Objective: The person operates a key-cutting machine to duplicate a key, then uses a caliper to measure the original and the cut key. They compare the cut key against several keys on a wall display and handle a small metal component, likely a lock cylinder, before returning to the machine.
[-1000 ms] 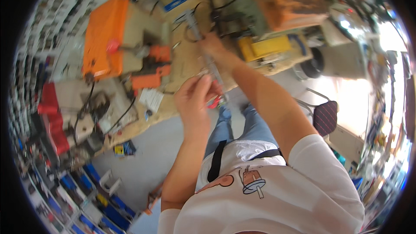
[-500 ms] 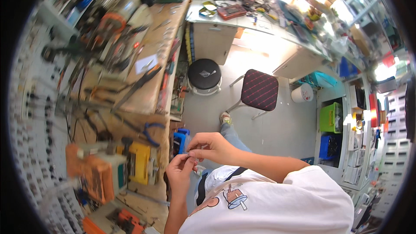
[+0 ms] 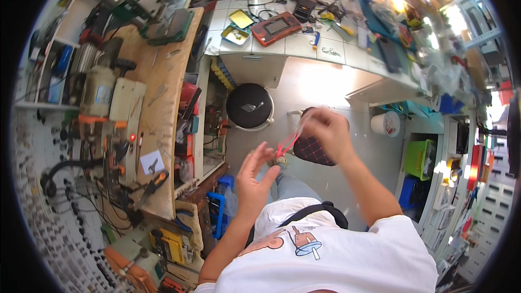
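Note:
A thin pinkish-red cord point(image 3: 288, 144) stretches between my two hands over the floor. My right hand point(image 3: 330, 130) is closed on its upper end, the fingers partly smeared by motion. Below and to the left, my left hand point(image 3: 254, 180) has its fingers and thumb apart, close to the cord's lower end. Whether those fingertips touch the cord I cannot make out. Beneath my right hand is a dark square stool point(image 3: 315, 151) with a red-lined pattern.
A wooden workbench point(image 3: 163, 81) with machines and pliers runs along the left. A round black stool point(image 3: 249, 106) stands by a white tiled counter point(image 3: 320, 51) carrying an orange-red device point(image 3: 275, 28) and tools. At right are a white bucket point(image 3: 385, 123) and a green bin point(image 3: 418, 158).
My hands, together earlier over something small, are now apart. The right one has moved up and right, the left has opened, and the cord shows between them. The view has shifted toward the counter.

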Action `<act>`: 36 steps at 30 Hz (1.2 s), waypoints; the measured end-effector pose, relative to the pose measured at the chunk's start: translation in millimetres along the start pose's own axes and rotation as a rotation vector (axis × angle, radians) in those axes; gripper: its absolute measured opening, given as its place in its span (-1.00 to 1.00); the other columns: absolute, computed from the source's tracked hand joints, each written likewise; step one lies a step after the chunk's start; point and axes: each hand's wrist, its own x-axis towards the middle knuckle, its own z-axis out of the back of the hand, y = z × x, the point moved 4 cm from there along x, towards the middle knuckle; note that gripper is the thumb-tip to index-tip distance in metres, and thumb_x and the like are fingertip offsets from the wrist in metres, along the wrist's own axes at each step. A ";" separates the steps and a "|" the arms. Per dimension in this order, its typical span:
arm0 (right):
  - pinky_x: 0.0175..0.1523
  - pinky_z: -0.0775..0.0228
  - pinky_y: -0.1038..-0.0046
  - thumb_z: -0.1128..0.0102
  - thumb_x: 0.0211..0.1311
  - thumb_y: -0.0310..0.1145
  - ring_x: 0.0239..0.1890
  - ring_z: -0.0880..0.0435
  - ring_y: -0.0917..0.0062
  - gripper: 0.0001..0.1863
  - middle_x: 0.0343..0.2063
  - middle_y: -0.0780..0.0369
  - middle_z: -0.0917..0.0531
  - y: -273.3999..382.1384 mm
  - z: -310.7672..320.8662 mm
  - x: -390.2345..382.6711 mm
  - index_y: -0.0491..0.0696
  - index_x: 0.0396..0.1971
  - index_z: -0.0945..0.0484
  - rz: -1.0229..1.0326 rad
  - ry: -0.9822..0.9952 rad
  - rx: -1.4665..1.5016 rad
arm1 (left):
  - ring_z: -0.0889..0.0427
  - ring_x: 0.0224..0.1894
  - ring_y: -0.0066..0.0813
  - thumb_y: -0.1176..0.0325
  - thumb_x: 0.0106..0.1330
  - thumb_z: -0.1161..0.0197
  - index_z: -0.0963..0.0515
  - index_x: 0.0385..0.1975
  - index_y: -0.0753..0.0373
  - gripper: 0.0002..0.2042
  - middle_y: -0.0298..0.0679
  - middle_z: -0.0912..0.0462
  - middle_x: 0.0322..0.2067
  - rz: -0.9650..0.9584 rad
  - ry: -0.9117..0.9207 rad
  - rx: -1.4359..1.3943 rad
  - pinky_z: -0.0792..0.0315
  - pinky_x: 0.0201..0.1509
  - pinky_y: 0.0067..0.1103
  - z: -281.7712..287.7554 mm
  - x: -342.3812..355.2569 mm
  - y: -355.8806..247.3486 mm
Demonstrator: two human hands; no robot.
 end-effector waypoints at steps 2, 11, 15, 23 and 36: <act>-0.34 -0.37 0.61 -0.11 -0.02 -0.40 -0.51 -0.55 0.60 -0.81 -0.56 0.22 -0.57 8.0 45.8 46.8 -0.24 -0.47 -0.50 -0.020 -0.258 -0.084 | -0.35 0.00 -0.47 0.58 0.05 -0.11 -0.32 -0.03 0.33 -0.59 -0.20 -0.38 -0.08 0.002 0.016 0.000 -0.19 0.09 -0.59 6.3 19.8 -2.2; -0.33 -0.51 0.54 -0.14 -0.01 -0.50 -0.51 -0.54 0.54 -0.83 -0.54 0.19 -0.53 -74.6 216.9 234.4 -0.29 -0.42 -0.46 -0.258 -0.394 0.085 | -0.44 -0.25 -0.58 0.59 0.05 -0.09 -0.40 -0.16 0.38 -0.71 -0.26 -0.40 -0.20 0.221 0.080 0.134 -0.34 -0.11 -0.69 46.9 89.3 28.4; -0.26 -0.54 0.46 -0.14 0.00 -0.52 -0.46 -0.55 0.48 -0.79 -0.47 0.16 -0.52 -108.4 235.9 278.8 -0.28 -0.35 -0.41 -0.363 -0.520 0.284 | -0.44 -0.26 -0.59 0.58 0.07 -0.09 -0.42 -0.20 0.38 -0.74 -0.27 -0.40 -0.22 0.294 0.072 0.164 -0.34 -0.13 -0.70 45.1 115.2 34.8; -0.33 -0.51 0.51 -0.11 0.02 -0.53 -0.46 -0.57 0.54 -0.87 -0.45 0.18 -0.57 -177.7 252.4 295.0 -0.23 -0.39 -0.47 -0.483 -0.627 0.231 | -0.44 -0.24 -0.60 0.56 0.08 -0.10 -0.44 -0.23 0.38 -0.77 -0.29 -0.38 -0.22 0.367 0.078 0.160 -0.33 -0.15 -0.71 9.0 170.9 37.0; -0.51 -0.48 0.58 -0.10 -0.05 -0.45 -0.54 -0.60 0.55 -0.79 -0.49 0.18 -0.60 -164.2 276.9 275.5 -0.22 -0.38 -0.54 -0.409 -0.779 -0.242 | -0.45 -0.23 -0.57 0.54 0.10 -0.09 -0.45 -0.23 0.37 -0.79 -0.27 -0.39 -0.20 0.343 0.104 0.175 -0.34 -0.14 -0.70 -28.7 215.0 17.7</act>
